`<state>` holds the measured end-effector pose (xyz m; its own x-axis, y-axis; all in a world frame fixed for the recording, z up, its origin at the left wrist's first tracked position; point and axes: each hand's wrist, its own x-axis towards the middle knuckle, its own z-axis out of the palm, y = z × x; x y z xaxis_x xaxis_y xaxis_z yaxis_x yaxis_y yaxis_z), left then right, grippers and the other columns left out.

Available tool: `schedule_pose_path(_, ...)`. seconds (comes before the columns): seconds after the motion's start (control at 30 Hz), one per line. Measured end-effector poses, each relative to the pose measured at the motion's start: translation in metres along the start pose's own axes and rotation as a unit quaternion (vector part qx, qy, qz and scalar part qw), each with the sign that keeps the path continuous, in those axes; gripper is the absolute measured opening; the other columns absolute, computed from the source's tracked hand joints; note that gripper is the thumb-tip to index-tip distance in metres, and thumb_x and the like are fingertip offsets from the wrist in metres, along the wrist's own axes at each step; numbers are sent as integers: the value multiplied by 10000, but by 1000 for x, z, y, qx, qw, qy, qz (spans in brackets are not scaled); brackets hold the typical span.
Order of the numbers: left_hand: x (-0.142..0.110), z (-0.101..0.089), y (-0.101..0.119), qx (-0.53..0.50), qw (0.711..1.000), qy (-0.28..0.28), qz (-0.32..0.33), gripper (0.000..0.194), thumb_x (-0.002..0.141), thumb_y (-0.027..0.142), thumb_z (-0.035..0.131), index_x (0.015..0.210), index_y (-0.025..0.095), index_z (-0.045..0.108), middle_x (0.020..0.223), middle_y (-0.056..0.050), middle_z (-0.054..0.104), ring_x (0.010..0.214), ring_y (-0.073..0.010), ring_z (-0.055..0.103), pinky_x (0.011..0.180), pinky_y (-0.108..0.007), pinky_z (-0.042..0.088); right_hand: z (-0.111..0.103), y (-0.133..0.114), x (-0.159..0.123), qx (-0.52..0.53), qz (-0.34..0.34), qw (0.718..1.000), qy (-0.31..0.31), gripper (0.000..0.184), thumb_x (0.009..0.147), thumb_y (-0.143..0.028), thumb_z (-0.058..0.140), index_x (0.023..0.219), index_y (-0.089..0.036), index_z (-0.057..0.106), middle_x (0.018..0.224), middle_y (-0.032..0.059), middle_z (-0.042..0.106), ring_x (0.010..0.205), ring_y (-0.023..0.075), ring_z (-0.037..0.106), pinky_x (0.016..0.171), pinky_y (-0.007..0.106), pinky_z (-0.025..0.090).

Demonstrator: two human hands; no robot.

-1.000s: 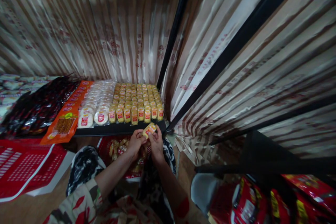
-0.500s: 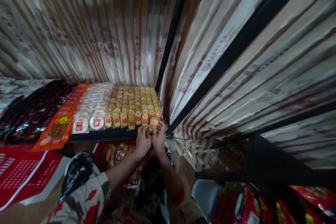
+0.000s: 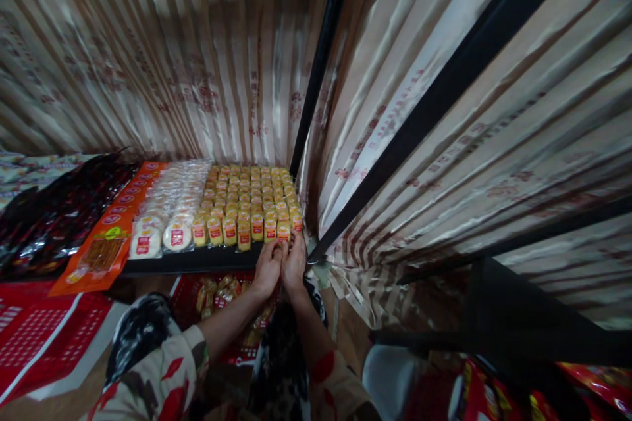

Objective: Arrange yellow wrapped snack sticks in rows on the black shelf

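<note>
My left hand and my right hand are side by side at the shelf's front edge, fingers closed around the lower part of a small yellow wrapped cake. It stands upright with its red-and-white label toward me, at the front of the rows of like wrapped cakes, near their right end. My fingertips are partly hidden by the backs of the hands. Below the shelf, between my knees, a red basket holds more gold-wrapped pieces.
Left along the black shelf lie white round wrapped cakes, an orange snack packet and dark packets. A black post rises behind the right corner. Another red basket stands low left; red bags sit low right.
Both hands have carried the wrapped cake from in front of the shelf up to the front row, turning it from tilted to upright. The view has shifted slightly to the right.
</note>
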<state>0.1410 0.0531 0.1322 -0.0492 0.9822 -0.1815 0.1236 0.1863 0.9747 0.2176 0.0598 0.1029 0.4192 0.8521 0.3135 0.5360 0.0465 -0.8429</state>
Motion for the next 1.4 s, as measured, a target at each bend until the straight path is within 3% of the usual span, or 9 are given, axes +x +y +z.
schedule_pose_path(0.37, 3, 1, -3, 3, 999, -14, 34, 246, 758, 108, 466, 926, 163, 636, 1060, -71, 600, 1021, -158, 532, 989, -309, 366, 2, 12, -12, -49, -62, 997, 3, 440, 856, -221, 331, 1281, -158, 427, 1294, 128, 443, 1230, 224, 341, 1036, 463, 268)
schedule_pose_path(0.53, 0, 2, -3, 10, 998, 4, 59, 222, 760, 122, 475, 888, 179, 648, 1032, -63, 595, 1013, -155, 532, 986, -308, 371, 3, 14, -13, -63, -62, 996, 9, 457, 855, -194, 330, 1304, -181, 410, 1366, 137, 365, 1276, 237, 282, 1030, 489, 270)
schedule_pose_path(0.73, -1, 4, 0, 24, 998, -19, 52, 225, 760, 141, 486, 907, 181, 653, 1067, -67, 586, 1051, -163, 520, 1015, -308, 337, 11, 26, -12, -39, -54, 998, 10, 496, 849, -164, 302, 1329, -252, 387, 1421, 48, 303, 1341, 187, 178, 1079, 438, 216)
schedule_pose_path(1.1, 4, 7, -4, 38, 997, -37, 59, 251, 762, 127, 449, 925, 174, 634, 1071, -71, 592, 1044, -159, 519, 1012, -309, 337, 9, 30, -10, -51, -64, 997, -14, 528, 833, -145, 268, 1351, -197, 356, 1382, 74, 372, 1313, 168, 231, 1075, 414, 232)
schedule_pose_path(1.4, -11, -13, -11, 85, 987, -15, 132, 246, 727, 77, 438, 806, 182, 646, 907, -43, 614, 892, -140, 559, 876, -269, 425, 0, 7, -16, -56, -98, 993, 12, 493, 820, -151, 287, 1302, -143, 388, 1329, 126, 416, 1262, 206, 310, 1039, 458, 267)
